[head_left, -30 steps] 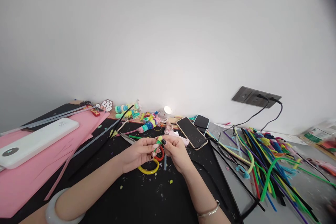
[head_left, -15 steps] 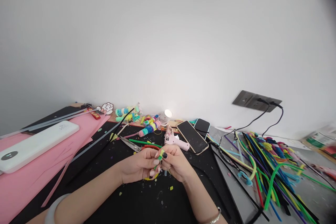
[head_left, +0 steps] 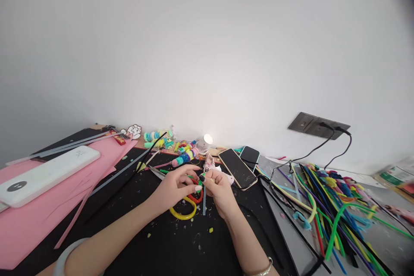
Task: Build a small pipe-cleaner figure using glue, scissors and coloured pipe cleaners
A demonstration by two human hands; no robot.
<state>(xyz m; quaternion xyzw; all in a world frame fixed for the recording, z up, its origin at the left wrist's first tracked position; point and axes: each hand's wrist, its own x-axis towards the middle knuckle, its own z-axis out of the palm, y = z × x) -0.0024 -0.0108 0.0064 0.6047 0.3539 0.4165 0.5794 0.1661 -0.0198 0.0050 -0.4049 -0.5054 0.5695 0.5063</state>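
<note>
Near the middle of the black mat, my right hand (head_left: 217,187) pinches a small green fuzzy piece (head_left: 200,182) between thumb and fingers. My left hand (head_left: 180,183) is at the left side of that piece, its thumb near it and its fingers apart and curved. Just below my hands lie scissors with yellow and red handles (head_left: 183,216), their blades partly hidden behind my left hand. A pale translucent stick (head_left: 204,204) points down beneath my right hand. Behind it, the pink glue gun (head_left: 210,164) is partly covered.
Two phones (head_left: 237,169) lie behind my right hand. Colourful fuzzy figures (head_left: 185,156) and a small lamp (head_left: 208,139) stand by the wall. Many pipe cleaners (head_left: 339,220) cover the right side. A white device (head_left: 48,176) rests on pink sheets (head_left: 29,233) at left.
My left hand has opened its fingers and shifted up and left from the green piece. The scissors' handles and the pale stick now show more.
</note>
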